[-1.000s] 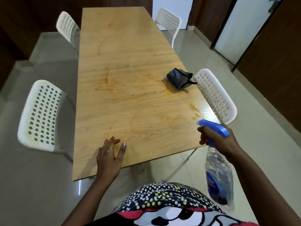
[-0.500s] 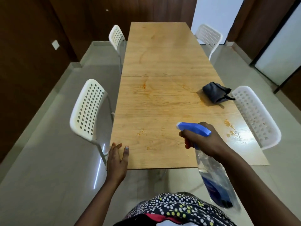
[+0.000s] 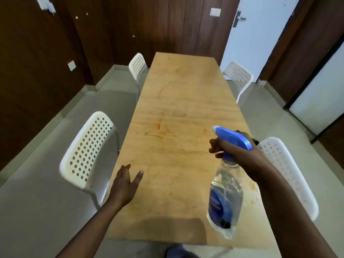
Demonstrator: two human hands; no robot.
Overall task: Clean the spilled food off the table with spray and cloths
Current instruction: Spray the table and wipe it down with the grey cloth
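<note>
Head view: long wooden table (image 3: 178, 101) is seen running from near edge to far wall. Spray bottle (image 3: 226, 192) is gripped by right hand (image 3: 240, 155) at the neck, under the blue trigger head (image 3: 232, 137); fingers are curled round it, nozzle is pointed left and far across the table. Bottle body is clear, hangs tilted above the near right part of the tabletop, blue label is seen low on it. Contact with the table is not shown.

Left hand (image 3: 124, 183) is held flat and relaxed at the near left edge of the table, fingers straight, thumb spread right; nothing is held. Whether it touches the top cannot be told.

Orange stain (image 3: 158, 125) is seen mid-table, left of centre. More orange spill (image 3: 252, 187) is seen on the near right edge, just beside the right forearm. Cloth is mostly hidden behind the right hand; only a dark sliver (image 3: 255, 141) is seen.

Four white perforated chairs are placed around: near left (image 3: 87, 151), far left (image 3: 137, 65), far right (image 3: 238, 75), near right (image 3: 286, 170).
</note>
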